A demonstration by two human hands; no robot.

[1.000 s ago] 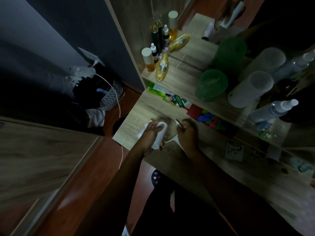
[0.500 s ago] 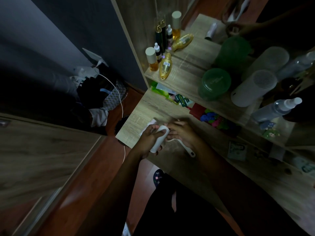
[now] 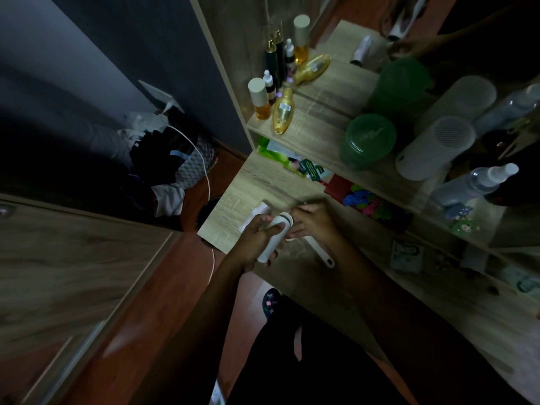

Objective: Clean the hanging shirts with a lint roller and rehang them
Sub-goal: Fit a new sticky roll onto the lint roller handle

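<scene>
Left hand [image 3: 254,241]: fingers wrapped around the white barrel of the lint roller [image 3: 276,238], thumb on top, wrist bent inward, forearm coming up from lower left. The roller is held just above the wooden dresser top [image 3: 263,182], near its front corner. Its barrel is tilted, with the dark-rimmed end up and away from us.

Right hand [image 3: 315,222]: closed in on that upper end, fingertips [image 3: 295,229] touching the barrel. The light is too dim to tell whether they pinch a sheet edge or the end cap. The handle [image 3: 318,252] runs out beneath this hand toward the lower right, and nothing grips its free end.

A white sheet [image 3: 252,216] lies on the dresser just behind the left hand. No shirts are in view.

Our reading is that the roller is being readied, with cleaning not yet begun.

Risks, as we judge them:
- If a sheet is being peeled, it may tear crooked. Cause: poor light and a pull across the barrel instead of along the cut line.
- The barrel may slide off its frame. Cause: the two hands pull opposite ends while the handle hangs loose.
- An adhesive face may fold onto the fingers or onto the loose white sheet. Cause: both are close to the barrel.
- The bottles on the shelf are well apart from both hands, so we think it unlikely they get knocked.
</scene>
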